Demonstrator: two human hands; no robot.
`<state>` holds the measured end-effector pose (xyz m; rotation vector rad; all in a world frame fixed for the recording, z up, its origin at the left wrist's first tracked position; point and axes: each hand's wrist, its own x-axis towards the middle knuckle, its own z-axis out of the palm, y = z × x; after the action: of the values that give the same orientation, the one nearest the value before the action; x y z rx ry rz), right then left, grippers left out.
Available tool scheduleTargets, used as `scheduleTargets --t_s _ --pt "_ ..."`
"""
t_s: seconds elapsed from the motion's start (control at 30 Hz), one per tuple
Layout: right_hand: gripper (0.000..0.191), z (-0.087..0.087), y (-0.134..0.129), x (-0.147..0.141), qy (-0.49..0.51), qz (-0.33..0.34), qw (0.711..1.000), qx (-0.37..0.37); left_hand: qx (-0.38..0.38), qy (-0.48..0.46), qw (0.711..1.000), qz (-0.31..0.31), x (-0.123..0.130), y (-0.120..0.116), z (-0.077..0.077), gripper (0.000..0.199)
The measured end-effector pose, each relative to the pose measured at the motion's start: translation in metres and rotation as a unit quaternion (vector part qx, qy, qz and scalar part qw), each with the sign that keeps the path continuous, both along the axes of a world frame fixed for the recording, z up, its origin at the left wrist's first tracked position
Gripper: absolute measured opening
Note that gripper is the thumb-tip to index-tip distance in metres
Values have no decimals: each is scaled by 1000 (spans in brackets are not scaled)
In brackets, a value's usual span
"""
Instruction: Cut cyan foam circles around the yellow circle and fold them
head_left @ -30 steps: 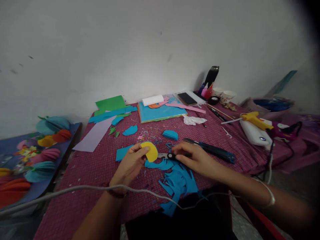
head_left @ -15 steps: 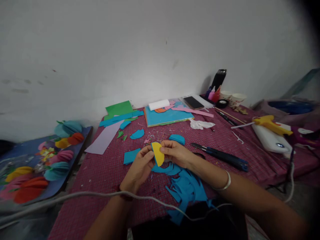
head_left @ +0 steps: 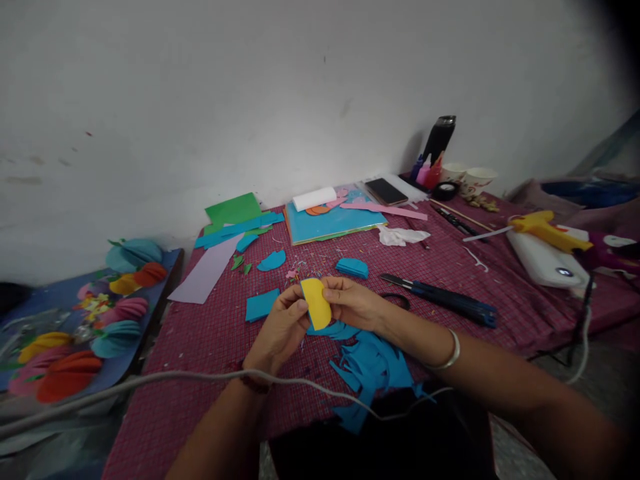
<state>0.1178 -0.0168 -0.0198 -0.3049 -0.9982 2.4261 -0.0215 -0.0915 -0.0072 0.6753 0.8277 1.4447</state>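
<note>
A folded yellow paper piece [head_left: 317,305] with a blue left edge is held between both hands. My left hand [head_left: 285,327] pinches its left side, thumb near the edge. Fingers and thumb of my right hand [head_left: 353,305] grip its right side. Under and beyond the hands lie blue paper scraps [head_left: 375,367]. A small stack of blue semicircles [head_left: 353,267] sits just behind my right hand, and a blue rectangle [head_left: 262,305] lies beside my left hand. Another blue half-round piece [head_left: 271,261] lies farther back.
A blue cutter [head_left: 445,298] and yellow glue gun [head_left: 550,230] lie right. Coloured sheets [head_left: 330,227], a phone [head_left: 386,191], a bottle [head_left: 440,139] and cups [head_left: 477,182] stand or lie behind. A white cable [head_left: 165,377] crosses in front. Paper ornaments [head_left: 70,377] sit left.
The yellow paper shows a wider, less rounded face between my hands. The camera view has shifted slightly. Both hands keep their hold.
</note>
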Motion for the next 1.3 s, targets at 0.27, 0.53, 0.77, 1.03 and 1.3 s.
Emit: scheduleTargets --t_s 0.27,0.53,0.77,1.03,1.3 --pt "34 -2 0 0 -18 3 1000 19 -8 12 1000 -3 -1 -2 -2 34" --pt "32 2 -2 -2 -13 -28 1000 6 37 86 992 89 5 0 4 42" --pt "32 -2 -2 -3 -25 -2 1000 15 63 208 966 139 0 -3 -6 11" --pt "38 -10 -1 -8 -82 -59 990 100 40 293 949 105 4 -2 1 19" --pt "33 -6 2 -8 -149 -144 956 206 41 364 922 126 6 -1 3 18"
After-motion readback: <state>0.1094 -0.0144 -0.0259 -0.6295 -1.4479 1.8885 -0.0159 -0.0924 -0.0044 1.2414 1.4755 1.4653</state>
